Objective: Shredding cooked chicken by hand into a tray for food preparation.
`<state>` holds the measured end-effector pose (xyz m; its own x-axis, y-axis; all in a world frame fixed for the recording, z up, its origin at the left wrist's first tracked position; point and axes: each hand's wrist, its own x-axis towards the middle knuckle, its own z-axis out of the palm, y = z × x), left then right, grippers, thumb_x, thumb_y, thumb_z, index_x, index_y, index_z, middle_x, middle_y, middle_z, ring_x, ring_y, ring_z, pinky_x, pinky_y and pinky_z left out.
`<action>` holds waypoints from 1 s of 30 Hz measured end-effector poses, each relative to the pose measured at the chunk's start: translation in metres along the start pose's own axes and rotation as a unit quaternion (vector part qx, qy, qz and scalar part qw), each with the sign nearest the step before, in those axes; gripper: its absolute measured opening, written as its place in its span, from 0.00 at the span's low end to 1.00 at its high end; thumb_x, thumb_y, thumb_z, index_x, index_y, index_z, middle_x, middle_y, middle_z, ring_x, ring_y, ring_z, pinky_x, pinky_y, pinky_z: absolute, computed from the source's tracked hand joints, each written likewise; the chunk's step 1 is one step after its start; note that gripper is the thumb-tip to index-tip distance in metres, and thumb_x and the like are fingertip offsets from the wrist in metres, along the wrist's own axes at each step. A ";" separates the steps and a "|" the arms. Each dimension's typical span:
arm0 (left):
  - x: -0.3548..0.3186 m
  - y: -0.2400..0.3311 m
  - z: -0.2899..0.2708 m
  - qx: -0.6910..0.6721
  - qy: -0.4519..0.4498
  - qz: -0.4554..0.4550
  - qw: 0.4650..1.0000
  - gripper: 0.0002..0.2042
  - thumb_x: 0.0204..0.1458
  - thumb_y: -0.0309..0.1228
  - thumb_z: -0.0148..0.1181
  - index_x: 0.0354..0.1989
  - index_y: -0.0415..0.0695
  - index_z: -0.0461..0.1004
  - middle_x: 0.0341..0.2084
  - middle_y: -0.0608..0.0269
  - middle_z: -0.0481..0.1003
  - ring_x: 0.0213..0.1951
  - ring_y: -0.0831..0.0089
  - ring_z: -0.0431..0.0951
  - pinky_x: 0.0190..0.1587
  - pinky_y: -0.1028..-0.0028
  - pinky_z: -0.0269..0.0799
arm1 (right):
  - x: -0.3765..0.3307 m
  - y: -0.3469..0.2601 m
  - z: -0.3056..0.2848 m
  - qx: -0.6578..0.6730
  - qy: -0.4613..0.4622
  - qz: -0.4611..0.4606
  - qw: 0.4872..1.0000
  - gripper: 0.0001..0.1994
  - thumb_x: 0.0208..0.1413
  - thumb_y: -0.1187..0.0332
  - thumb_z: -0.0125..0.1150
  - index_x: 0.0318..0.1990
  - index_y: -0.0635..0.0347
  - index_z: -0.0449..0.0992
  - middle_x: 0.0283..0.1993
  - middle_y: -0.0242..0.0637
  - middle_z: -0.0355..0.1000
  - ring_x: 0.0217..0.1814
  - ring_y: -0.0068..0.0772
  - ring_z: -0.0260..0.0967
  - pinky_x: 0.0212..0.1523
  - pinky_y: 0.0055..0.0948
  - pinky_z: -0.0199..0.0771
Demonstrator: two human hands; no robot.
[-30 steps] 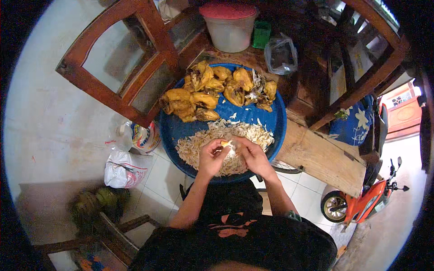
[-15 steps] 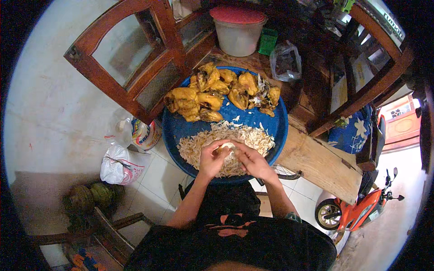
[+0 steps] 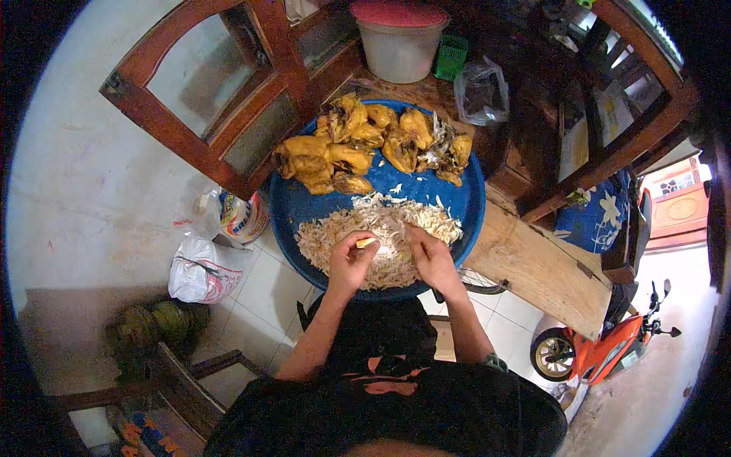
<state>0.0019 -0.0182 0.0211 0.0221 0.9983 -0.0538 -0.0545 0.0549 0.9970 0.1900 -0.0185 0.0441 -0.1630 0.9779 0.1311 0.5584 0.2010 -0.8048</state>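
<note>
Over a heap of pale shredded chicken (image 3: pixel 316 238) on a round blue tray (image 3: pixel 481 202), both my hands are held slightly apart. My left hand (image 3: pixel 348 268) is closed around a small whitish-yellow piece of chicken (image 3: pixel 367 243), which shows at the fingertips. To its right, the fingers of my right hand (image 3: pixel 435 266) are pressed together at the tips. Whatever they pinch, if anything, is too small to make out. Several yellow cooked chicken pieces (image 3: pixel 308 164) lie along the far side of the tray, with some blue surface between them and the shreds.
Behind the tray stand a lidded white bucket (image 3: pixel 401 47), a green plastic basket (image 3: pixel 451 58) and a clear plastic bag (image 3: pixel 482 93). Open wooden doors flank it. A wooden board (image 3: pixel 537 263) juts out at right, near an orange motorbike (image 3: pixel 609 354). A white sack (image 3: pixel 199 270) sits at left.
My hands have moved apart from being together over the shreds. The piece of chicken stays in my left hand, while my right hand has drawn off to the right.
</note>
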 end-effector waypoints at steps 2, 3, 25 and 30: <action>-0.002 0.001 -0.001 0.017 -0.004 -0.040 0.999 0.10 0.46 0.19 0.63 0.37 0.39 0.72 0.32 0.66 0.75 0.34 0.80 0.73 0.37 0.80 0.68 | -0.006 -0.009 0.000 0.030 -0.086 0.047 0.995 0.17 0.62 0.68 0.46 0.56 0.63 0.67 0.37 0.43 0.73 0.33 0.32 0.72 0.38 0.29 0.71; -0.003 -0.004 -0.001 0.018 -0.004 -0.042 0.999 0.10 0.46 0.19 0.63 0.37 0.39 0.72 0.32 0.66 0.75 0.34 0.80 0.73 0.37 0.80 0.68 | -0.008 -0.014 0.001 0.059 -0.169 0.091 0.980 0.17 0.61 0.68 0.46 0.56 0.64 0.67 0.39 0.44 0.73 0.36 0.34 0.72 0.40 0.28 0.71; 0.004 -0.010 0.009 -0.018 -0.033 -0.118 0.992 0.05 0.52 0.27 0.59 0.35 0.38 0.75 0.20 0.73 0.70 0.22 0.86 0.66 0.25 0.82 0.62 | -0.001 -0.013 -0.010 0.151 -0.131 0.204 0.958 0.20 0.63 0.65 0.45 0.62 0.57 0.62 0.19 0.24 0.58 0.17 0.16 0.54 0.18 0.18 0.58; 0.002 -0.019 0.009 -0.012 -0.030 -0.120 0.992 0.04 0.52 0.25 0.58 0.29 0.38 0.73 0.16 0.72 0.68 0.19 0.85 0.65 0.23 0.82 0.60 | -0.002 -0.028 -0.003 0.093 -0.132 0.121 0.979 0.19 0.61 0.70 0.45 0.59 0.58 0.64 0.34 0.41 0.69 0.29 0.31 0.66 0.34 0.28 0.67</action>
<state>0.0119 -0.0179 0.0030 0.0965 0.9538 -0.2846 -0.0650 0.2914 0.9544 0.1768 -0.0255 0.0683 -0.2631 0.9414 -0.2109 0.4529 -0.0726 -0.8886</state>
